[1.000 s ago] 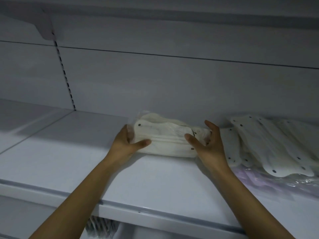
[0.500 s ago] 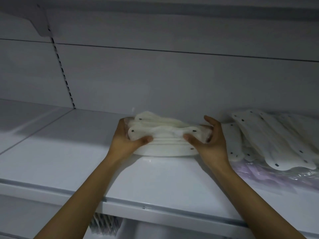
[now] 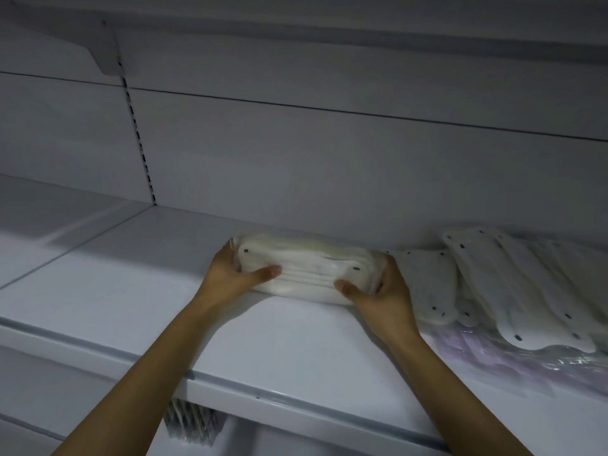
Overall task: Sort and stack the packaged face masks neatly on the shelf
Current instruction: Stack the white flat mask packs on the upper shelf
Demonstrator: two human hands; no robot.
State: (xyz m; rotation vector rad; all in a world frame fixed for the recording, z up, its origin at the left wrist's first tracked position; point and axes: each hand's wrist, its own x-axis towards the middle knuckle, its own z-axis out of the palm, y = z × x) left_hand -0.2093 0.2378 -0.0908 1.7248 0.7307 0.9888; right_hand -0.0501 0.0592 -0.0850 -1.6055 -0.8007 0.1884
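Stack of packaged masks (image 3: 309,271) flat on shelf (image 3: 131,284), close to back panel (image 3: 329,179), centre of view. Left grip (image 3: 230,274) clamped on stack's left end: thumb on front edge, fingers behind, hidden. Right grip (image 3: 385,291) clamped on right end likewise, thumb at lower front edge. Both forearms over shelf's front lip. Loose mask pile (image 3: 513,291) just right of right grip, fanned, overlapping, dark dots along edges. Purple-tinted clear packs (image 3: 460,350) under that pile, toward front. More packs (image 3: 190,422) on level below, partly visible. Slotted upright (image 3: 138,136) at left of back panel.
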